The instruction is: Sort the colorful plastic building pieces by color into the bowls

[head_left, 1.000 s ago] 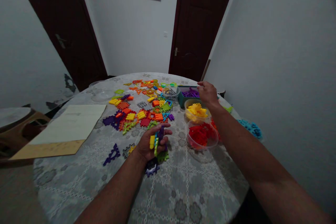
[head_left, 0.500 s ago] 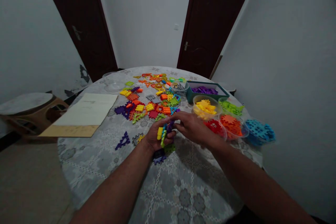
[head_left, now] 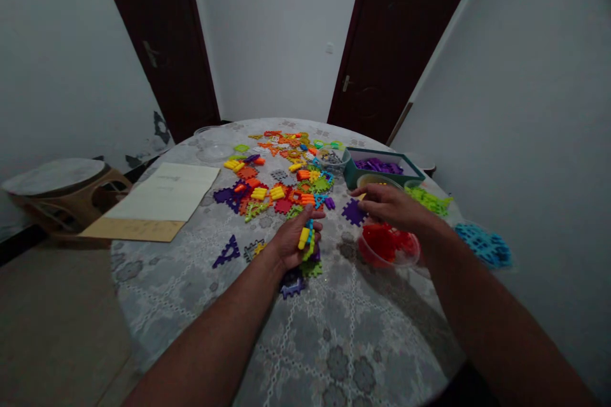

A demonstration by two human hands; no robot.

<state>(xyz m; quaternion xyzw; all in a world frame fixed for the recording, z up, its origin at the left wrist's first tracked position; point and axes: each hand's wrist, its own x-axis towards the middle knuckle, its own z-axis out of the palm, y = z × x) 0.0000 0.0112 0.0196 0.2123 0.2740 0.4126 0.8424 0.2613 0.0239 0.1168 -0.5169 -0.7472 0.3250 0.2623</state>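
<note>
My left hand [head_left: 294,240] is wrapped round a few joined plastic pieces [head_left: 308,240], yellow, blue, lime and purple, just above the middle of the table. A lime piece [head_left: 312,268] and a dark purple piece [head_left: 291,285] lie below that hand. My right hand [head_left: 384,203] is over the tubs on the right, its fingers bent around the edge of a purple square gear piece [head_left: 352,212]; whether they grip it is hard to tell. Under the right hand stands a clear tub of red pieces [head_left: 389,246], and behind it a tub of yellow pieces [head_left: 379,182], partly hidden.
Many coloured pieces [head_left: 281,193] spread over the table's middle and back. A green box [head_left: 352,172] of purple pieces, lime pieces [head_left: 429,200] and blue pieces [head_left: 483,245] are at the right. Paper sheets [head_left: 162,194] lie at the left, near a purple triangle [head_left: 226,252].
My right hand has moved right, away from my left hand to the tubs. A purple square piece now shows by its fingers. My left hand keeps the joined pieces. The view has shifted slightly.
</note>
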